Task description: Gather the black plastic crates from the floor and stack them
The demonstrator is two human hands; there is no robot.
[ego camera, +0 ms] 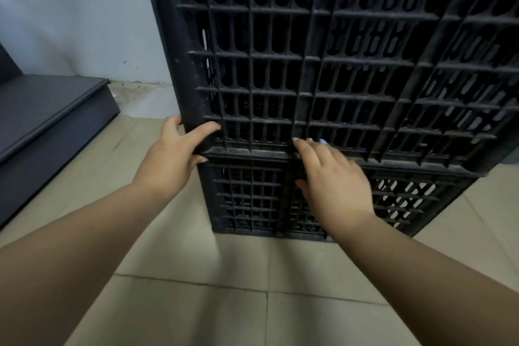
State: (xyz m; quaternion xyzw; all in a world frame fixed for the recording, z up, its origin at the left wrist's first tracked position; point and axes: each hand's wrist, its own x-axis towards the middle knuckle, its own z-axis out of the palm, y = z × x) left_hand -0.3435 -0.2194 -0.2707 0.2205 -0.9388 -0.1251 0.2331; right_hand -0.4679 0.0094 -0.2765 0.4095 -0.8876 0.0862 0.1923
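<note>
Two bare forearms in view, no sleeves, no gloves, no wristwatch or bracelet. Left hand: nails short, pale at the tips, no ring seen. Right hand: ring on one finger, small and light-coloured, detail too blurred to read. Light blue patch just beside the ring, at a fingertip; nature unclear. No markings noted on either arm.

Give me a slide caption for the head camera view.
Both hands steady the upper crate on the lower crate.
</note>
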